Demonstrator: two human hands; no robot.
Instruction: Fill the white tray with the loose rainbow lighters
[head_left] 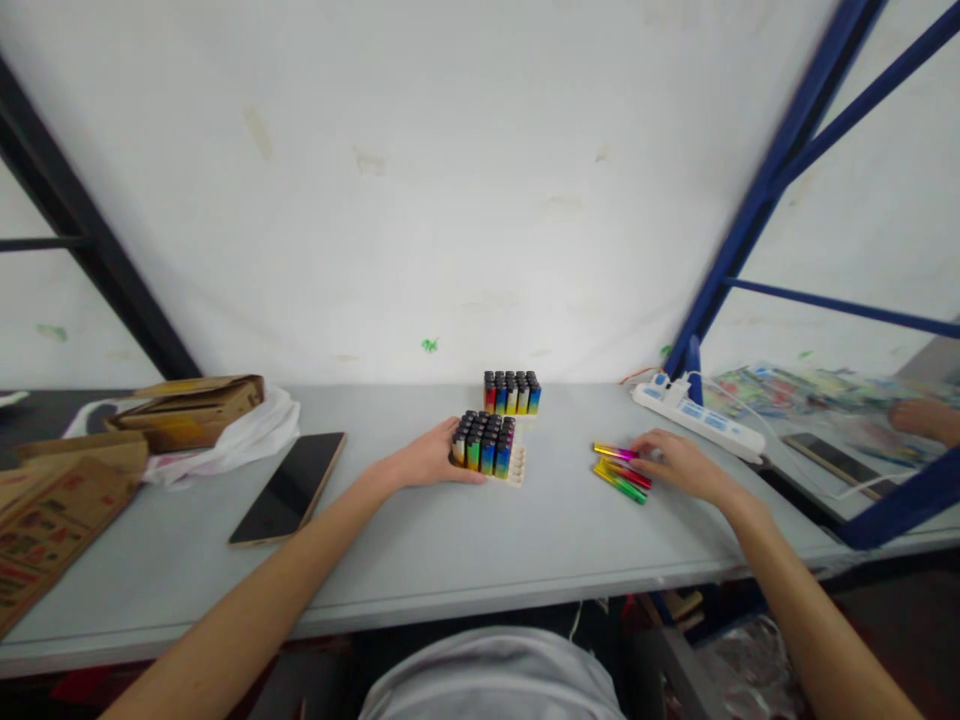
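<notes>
My left hand (433, 457) is wrapped round the left side of a pale tray (517, 466) that holds several upright lighters (486, 455) with black tops and multicoloured bodies. The tray's right side shows bare slots. Behind it, near the wall, stands a second block of upright lighters (512, 393). To the right, my right hand (667, 461) has its fingertips on a few shiny lighters (622, 475) in gold, pink, red and green, lying on the grey table (465, 560). Its fingers are closed on the end of one of them.
A dark tablet (289, 490) lies at the left, beside cardboard boxes (191, 412) and a white plastic bag (259, 437). A power strip (701, 418) and blue frame (750, 225) stand right. Beyond are a phone (836, 462) and another person's hand (924, 420).
</notes>
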